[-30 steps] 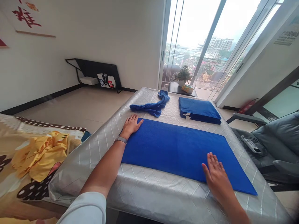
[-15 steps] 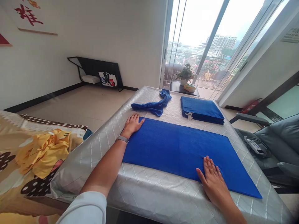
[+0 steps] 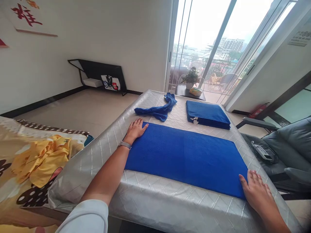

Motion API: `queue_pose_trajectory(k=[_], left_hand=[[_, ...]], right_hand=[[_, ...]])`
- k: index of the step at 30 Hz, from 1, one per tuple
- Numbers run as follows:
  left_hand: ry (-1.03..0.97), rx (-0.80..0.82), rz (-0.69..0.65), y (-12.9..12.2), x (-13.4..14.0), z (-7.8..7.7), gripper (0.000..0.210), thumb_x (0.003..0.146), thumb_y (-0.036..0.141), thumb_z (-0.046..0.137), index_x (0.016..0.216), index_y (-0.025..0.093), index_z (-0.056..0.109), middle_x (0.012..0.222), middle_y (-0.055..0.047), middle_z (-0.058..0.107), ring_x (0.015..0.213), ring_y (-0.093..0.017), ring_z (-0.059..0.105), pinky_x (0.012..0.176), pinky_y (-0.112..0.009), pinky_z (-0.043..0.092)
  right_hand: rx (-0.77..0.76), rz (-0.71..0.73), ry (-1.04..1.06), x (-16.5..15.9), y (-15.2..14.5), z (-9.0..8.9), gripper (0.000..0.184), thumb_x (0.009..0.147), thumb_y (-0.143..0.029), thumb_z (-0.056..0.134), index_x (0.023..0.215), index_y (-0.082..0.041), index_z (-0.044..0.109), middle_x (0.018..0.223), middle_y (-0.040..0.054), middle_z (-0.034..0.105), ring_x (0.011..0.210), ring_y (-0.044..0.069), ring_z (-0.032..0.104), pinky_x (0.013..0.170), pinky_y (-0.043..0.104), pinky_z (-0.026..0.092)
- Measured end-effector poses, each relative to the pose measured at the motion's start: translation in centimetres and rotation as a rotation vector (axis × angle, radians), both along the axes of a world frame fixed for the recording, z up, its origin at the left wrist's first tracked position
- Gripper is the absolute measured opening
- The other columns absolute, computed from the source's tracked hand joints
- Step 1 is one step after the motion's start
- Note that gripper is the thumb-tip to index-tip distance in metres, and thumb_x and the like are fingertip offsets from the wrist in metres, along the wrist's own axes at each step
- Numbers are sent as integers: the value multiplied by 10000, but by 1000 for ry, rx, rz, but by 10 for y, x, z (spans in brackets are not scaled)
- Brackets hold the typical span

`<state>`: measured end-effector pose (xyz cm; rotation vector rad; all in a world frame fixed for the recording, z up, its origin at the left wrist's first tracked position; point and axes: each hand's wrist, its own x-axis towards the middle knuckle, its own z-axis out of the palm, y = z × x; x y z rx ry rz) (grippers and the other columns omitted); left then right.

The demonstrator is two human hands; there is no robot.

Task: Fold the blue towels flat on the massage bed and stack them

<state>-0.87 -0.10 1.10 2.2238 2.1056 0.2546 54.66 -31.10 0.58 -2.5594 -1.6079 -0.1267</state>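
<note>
Nearest to us, our right hand (image 3: 257,191) lies flat, fingers spread and gripping nothing, at the near right corner of the blue towel (image 3: 184,155), fingertips touching its edge. Further off, our left hand (image 3: 136,128) rests palm down, fingers loosely apart, on the far left corner of the same towel, a grey band at the wrist. So the two hands sit at diagonally opposite corners, with the towel between them; its long axis runs left to right across the worktop (image 3: 155,200), and the right hand is the nearer to us.

The towel is a deep, even blue, spread smooth in one flat rectangle on the silver quilted cover, its edges straight and without visible creases.

Beyond it, well apart, a crumpled blue cloth (image 3: 157,110) lies on the far left and a folded stack of blue towels (image 3: 206,115) on the far right. Past the worktop stands a potted plant (image 3: 190,78) by the glass doors.
</note>
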Motion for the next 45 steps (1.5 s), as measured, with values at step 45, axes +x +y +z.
queue_pose_trajectory(k=[45], left_hand=[[125, 238, -21, -11, 3, 5, 681, 1031, 502, 239, 1553, 83, 365, 1619, -151, 342, 1512, -269, 280, 1252, -448, 152]], right_hand=[[-157, 77, 79, -6, 174, 19, 762, 1009, -495, 107, 1602, -28, 210, 1680, 126, 198, 1545, 241, 158, 1256, 424, 121]])
